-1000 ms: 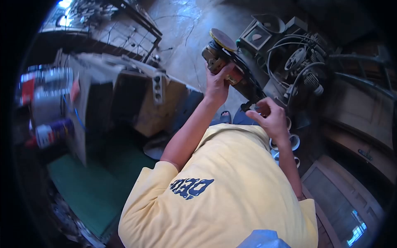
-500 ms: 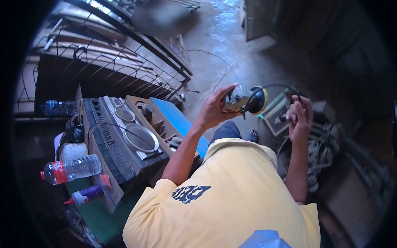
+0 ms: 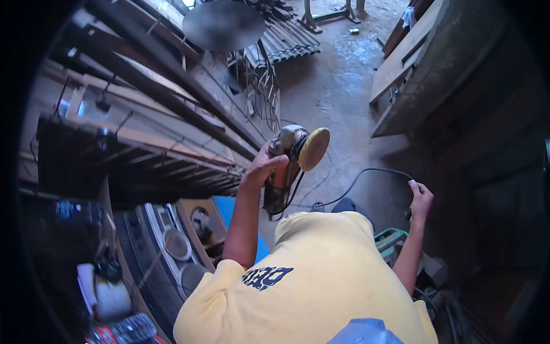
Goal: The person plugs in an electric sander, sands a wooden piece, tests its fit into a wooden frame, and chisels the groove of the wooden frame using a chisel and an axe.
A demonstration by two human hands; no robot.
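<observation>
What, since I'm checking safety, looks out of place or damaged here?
Nothing plainly spilled or damaged stands out. The black cord looks slightly untidy: it curves loosely from the right hand toward the power tool in the left hand, so it might snag.

Left of you: dark metal bars [image 3: 172, 71], silvery panel [image 3: 162, 219] with round speaker-like disc [image 3: 176, 243], blue board [image 3: 226, 211] near it. Nearer you, white container [image 3: 113, 300], clear bottle [image 3: 136, 329] beside it. Ahead, corrugated sheets [image 3: 282, 47]. Your right: wooden panel [image 3: 401, 60], white cloth [image 3: 408, 18], green frame [image 3: 392, 237].
</observation>
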